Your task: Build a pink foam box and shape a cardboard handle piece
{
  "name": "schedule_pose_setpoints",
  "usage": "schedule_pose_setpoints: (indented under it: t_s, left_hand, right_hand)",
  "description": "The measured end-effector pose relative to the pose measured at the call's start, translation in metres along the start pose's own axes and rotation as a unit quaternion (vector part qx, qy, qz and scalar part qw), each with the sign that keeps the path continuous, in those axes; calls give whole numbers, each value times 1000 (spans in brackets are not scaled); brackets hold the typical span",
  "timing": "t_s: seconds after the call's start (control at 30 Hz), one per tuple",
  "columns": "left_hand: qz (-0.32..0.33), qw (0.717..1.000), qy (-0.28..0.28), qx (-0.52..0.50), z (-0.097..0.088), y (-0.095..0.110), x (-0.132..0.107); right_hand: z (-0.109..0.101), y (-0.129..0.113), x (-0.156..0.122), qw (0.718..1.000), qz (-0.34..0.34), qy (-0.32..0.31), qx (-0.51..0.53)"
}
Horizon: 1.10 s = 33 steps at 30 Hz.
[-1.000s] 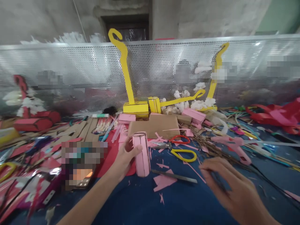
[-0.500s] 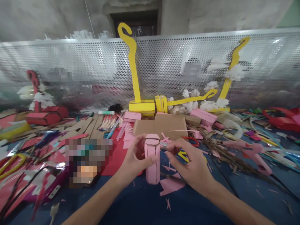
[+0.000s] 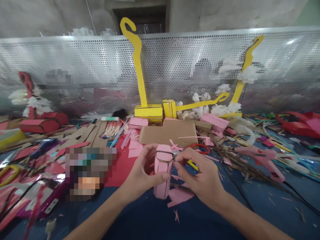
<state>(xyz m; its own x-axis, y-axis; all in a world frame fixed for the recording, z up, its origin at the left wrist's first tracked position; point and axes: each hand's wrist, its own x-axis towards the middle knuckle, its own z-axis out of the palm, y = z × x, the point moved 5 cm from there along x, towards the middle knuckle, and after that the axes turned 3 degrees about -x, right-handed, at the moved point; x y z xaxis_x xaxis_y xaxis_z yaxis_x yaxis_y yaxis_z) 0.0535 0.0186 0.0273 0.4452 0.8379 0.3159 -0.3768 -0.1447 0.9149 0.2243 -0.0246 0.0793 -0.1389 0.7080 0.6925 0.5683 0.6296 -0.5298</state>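
Note:
A pink paper box (image 3: 163, 170), long and many-sided with thin dark strips along its edges, stands tilted slightly in my left hand (image 3: 140, 171). The thumb lies across its front and the fingers curl behind its left side. At the box's upper right edge, my right hand (image 3: 202, 176) pinches thumb and forefinger around the end of a dark strip (image 3: 174, 155). The fingertips partly hide that end. Beneath and beside the box lie pink paper scraps (image 3: 181, 196) on the dark blue table (image 3: 145, 223). Behind my right hand are scissors with red handles (image 3: 202, 148), partly covered.
Brown cardboard (image 3: 170, 131) lies behind the box. Yellow hook-topped paper shapes (image 3: 138, 66) stand by a perforated metal panel (image 3: 100, 66). A pink glue gun (image 3: 267, 160) and twigs lie right. Red paper (image 3: 117, 176), a purple item (image 3: 47, 206) and a red model (image 3: 40, 125) are left.
My right thumb and forefinger have come left to the box's upper edge and closed together. The box has tipped a little, showing more of its top end. The view has shifted slightly.

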Motion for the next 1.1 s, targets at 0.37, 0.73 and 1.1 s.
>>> schedule_pose_setpoints:
  t_s: [0.37, 0.73, 1.1]
  left_hand:
    - [15, 1000, -1, 9, -4, -3, 3]
    - [3, 995, 94, 37, -11, 7, 7]
    - [-20, 990, 132, 41, -16, 3, 11]
  right_hand:
    - [-4, 3, 1, 1000, 7, 7, 5]
    - [-25, 75, 19, 947, 82, -80, -302]
    - [-9, 71, 10, 977, 95, -105, -157]
